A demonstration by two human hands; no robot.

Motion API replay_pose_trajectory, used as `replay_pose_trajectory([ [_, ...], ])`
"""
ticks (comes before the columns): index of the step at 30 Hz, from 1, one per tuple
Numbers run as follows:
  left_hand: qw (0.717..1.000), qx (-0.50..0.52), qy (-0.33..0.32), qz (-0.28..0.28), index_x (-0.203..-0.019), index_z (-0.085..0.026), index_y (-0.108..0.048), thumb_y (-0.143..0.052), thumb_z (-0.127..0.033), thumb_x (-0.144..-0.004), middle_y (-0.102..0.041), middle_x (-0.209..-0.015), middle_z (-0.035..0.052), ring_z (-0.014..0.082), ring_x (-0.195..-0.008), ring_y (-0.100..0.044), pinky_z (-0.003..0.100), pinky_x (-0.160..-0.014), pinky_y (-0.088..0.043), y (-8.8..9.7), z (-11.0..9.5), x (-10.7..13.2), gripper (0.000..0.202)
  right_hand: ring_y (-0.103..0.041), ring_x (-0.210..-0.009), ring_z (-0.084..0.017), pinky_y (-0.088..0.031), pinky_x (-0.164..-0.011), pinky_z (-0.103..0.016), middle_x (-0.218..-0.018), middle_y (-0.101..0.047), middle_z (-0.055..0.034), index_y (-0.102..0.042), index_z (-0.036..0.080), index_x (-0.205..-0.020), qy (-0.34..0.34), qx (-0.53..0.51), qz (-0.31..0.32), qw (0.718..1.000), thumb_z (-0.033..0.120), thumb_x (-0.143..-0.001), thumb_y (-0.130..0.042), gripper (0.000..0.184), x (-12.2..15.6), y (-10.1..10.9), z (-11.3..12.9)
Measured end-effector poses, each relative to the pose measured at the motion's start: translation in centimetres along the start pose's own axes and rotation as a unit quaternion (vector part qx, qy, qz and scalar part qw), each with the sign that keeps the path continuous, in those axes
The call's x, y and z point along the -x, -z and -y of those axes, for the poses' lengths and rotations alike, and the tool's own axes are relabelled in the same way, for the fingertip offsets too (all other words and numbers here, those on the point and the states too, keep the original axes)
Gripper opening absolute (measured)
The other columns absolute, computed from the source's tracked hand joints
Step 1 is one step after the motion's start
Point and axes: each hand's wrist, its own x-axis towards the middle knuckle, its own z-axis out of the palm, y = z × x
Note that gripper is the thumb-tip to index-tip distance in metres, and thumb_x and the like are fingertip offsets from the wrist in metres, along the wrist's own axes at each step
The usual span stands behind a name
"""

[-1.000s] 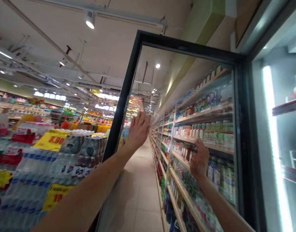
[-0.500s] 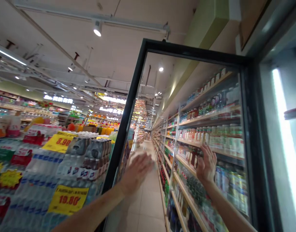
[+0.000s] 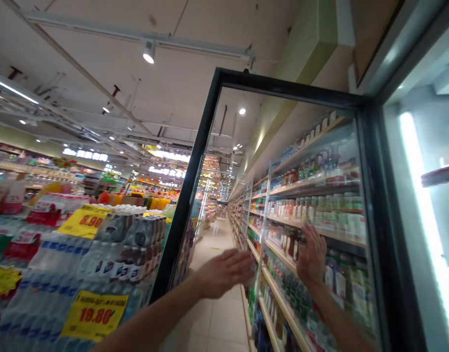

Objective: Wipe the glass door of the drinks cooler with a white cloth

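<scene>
A glass cooler door [image 3: 202, 146] with a black frame stands swung open in front of me. My left hand [image 3: 224, 274] is stretched out flat before the pane, fingers pointing right and slightly blurred at the tips. Nothing shows in it. My right hand [image 3: 311, 252] is raised in front of the right part of the pane, fingers up and extended, with nothing seen in it. Whether either palm touches the glass I cannot tell. Shelves of bottled drinks [image 3: 312, 210] show in the door area behind the hands.
To the left rise stacked packs of bottled water [image 3: 52, 278] with yellow price signs [image 3: 94, 315]. On the right is the lit cooler interior [image 3: 415, 146], with part of a shelf [image 3: 439, 176]. A tiled aisle floor [image 3: 219, 234] runs away ahead.
My left hand has moved to the right and slightly down, closer to my right hand. The right hand stays almost in place. The view has shifted slightly, showing more cooler interior.
</scene>
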Motion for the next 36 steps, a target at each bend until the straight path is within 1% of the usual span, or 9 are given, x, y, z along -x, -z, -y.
replay_pose_trajectory([
  [4,0.951,-0.071,0.282,-0.106,-0.132,-0.020,-0.043,-0.038,-0.017,-0.090,-0.036,-0.145,0.0097,0.0232,-0.139,-0.019,0.043,-0.109,-0.027,-0.3,1.5,-2.5,0.042,-0.039,-0.129,-0.026,-0.029,-0.103,-0.051,-0.129,-0.052,-0.0145,-0.047,0.017,-0.125,0.003,0.002,-0.005,1.000,0.031,-0.090,-0.028,0.042,0.1,0.0,-0.1],
  [10,0.999,-0.006,-0.028,-0.023,-0.129,-0.027,-0.046,-0.039,-0.024,-0.091,-0.037,-0.145,-0.0011,0.0155,-0.139,-0.020,0.033,-0.112,-0.022,-0.8,0.4,-3.6,0.039,-0.038,-0.130,-0.025,-0.028,-0.104,-0.051,-0.130,-0.051,-0.0136,-0.045,0.017,-0.128,-0.012,0.003,0.009,1.000,0.030,-0.090,-0.027,0.043,0.1,0.1,0.0],
  [13,0.981,-0.045,0.179,-0.066,-0.131,-0.023,-0.044,-0.037,-0.013,-0.089,-0.040,-0.143,0.0058,0.0203,-0.139,-0.021,0.040,-0.109,-0.027,0.7,4.6,-4.9,0.044,-0.040,-0.128,-0.025,-0.028,-0.104,-0.051,-0.129,-0.052,-0.0140,-0.046,0.017,-0.126,-0.010,-0.003,-0.004,1.000,0.030,-0.090,-0.028,0.043,0.0,0.1,0.2],
  [15,0.926,-0.070,0.340,-0.145,-0.131,-0.016,-0.042,-0.036,-0.016,-0.090,-0.035,-0.145,0.0141,0.0261,-0.139,-0.017,0.047,-0.108,-0.028,1.3,7.3,-6.2,0.042,-0.041,-0.128,-0.026,-0.028,-0.103,-0.052,-0.129,-0.052,-0.0140,-0.047,0.017,-0.126,-0.010,-0.007,-0.006,1.000,0.030,-0.090,-0.028,0.043,-0.1,0.1,0.2],
  [17,0.896,-0.078,0.397,-0.182,-0.132,-0.013,-0.041,-0.036,-0.020,-0.091,-0.031,-0.146,0.0173,0.0287,-0.139,-0.016,0.051,-0.107,-0.027,1.3,8.2,-7.3,0.042,-0.040,-0.128,-0.026,-0.028,-0.103,-0.051,-0.129,-0.052,-0.0140,-0.047,0.017,-0.125,-0.007,-0.012,-0.005,1.000,0.029,-0.089,-0.029,0.042,-0.1,0.1,0.2],
  [23,0.997,-0.033,0.068,-0.031,-0.131,-0.025,-0.043,-0.041,-0.021,-0.090,-0.041,-0.143,0.0030,0.0171,-0.136,-0.028,0.035,-0.111,-0.026,1.0,6.5,-9.1,0.042,-0.040,-0.128,-0.025,-0.027,-0.104,-0.051,-0.129,-0.052,-0.0146,-0.049,0.016,-0.124,-0.016,-0.014,-0.007,1.000,0.031,-0.090,-0.027,0.043,-0.2,0.1,0.3],
  [28,0.923,-0.068,0.350,-0.142,-0.130,-0.016,-0.045,-0.039,-0.018,-0.090,-0.035,-0.144,0.0141,0.0266,-0.139,-0.019,0.048,-0.108,-0.027,1.8,8.6,-10.2,0.041,-0.041,-0.128,-0.026,-0.028,-0.103,-0.051,-0.128,-0.053,-0.0148,-0.049,0.016,-0.123,-0.010,-0.013,-0.008,1.000,0.031,-0.090,-0.028,0.042,-0.2,0.2,0.4],
  [33,0.998,-0.017,0.049,-0.019,-0.129,-0.028,-0.046,-0.040,-0.023,-0.091,-0.041,-0.142,0.0021,0.0195,-0.136,-0.029,0.038,-0.110,-0.027,1.4,7.3,-10.5,0.039,-0.041,-0.127,-0.025,-0.029,-0.103,-0.050,-0.128,-0.053,-0.0144,-0.049,0.016,-0.123,-0.008,-0.011,-0.011,1.000,0.031,-0.090,-0.027,0.043,-0.2,0.2,0.6],
  [36,0.981,-0.025,0.187,-0.042,-0.131,-0.024,-0.044,-0.041,-0.024,-0.091,-0.037,-0.145,0.0068,0.0242,-0.136,-0.027,0.044,-0.110,-0.026,2.3,9.2,-10.4,0.041,-0.040,-0.128,-0.025,-0.028,-0.103,-0.050,-0.129,-0.052,-0.0141,-0.048,0.016,-0.124,-0.009,-0.008,-0.011,1.000,0.031,-0.090,-0.026,0.043,-0.2,0.2,0.6],
])
